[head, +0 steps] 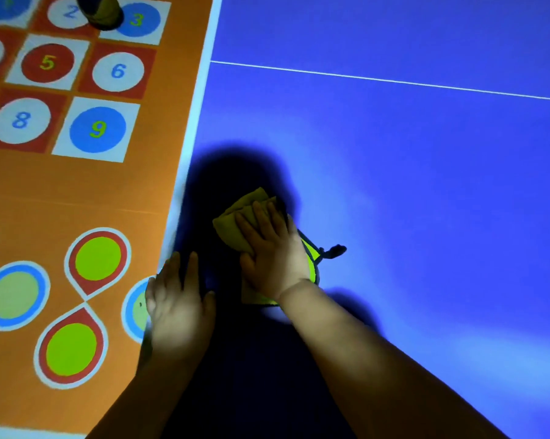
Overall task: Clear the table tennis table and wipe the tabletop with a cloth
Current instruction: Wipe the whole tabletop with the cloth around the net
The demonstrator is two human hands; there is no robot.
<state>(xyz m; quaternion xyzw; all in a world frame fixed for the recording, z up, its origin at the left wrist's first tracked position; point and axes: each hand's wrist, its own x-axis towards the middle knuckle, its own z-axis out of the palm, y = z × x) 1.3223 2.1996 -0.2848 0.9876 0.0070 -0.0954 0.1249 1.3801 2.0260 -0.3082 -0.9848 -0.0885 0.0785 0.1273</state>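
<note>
The right hand (273, 248) lies flat, fingers straight, on the yellow cloth (232, 226) near the edge of the blue tabletop (394, 185), the left hand (178, 299) rests flat beside it holding nothing, so I would press evenly and wipe in long rows.

Yellow cloth (232, 228) on the blue table tennis table (410, 185)
Crumpled, dark-trimmed, with a small loop at one corner, it lies on the surface near the table's white side edge (200, 99).

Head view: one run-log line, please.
step: wiping | right hand: flat on cloth | left hand: rests on tabletop edge
</note>
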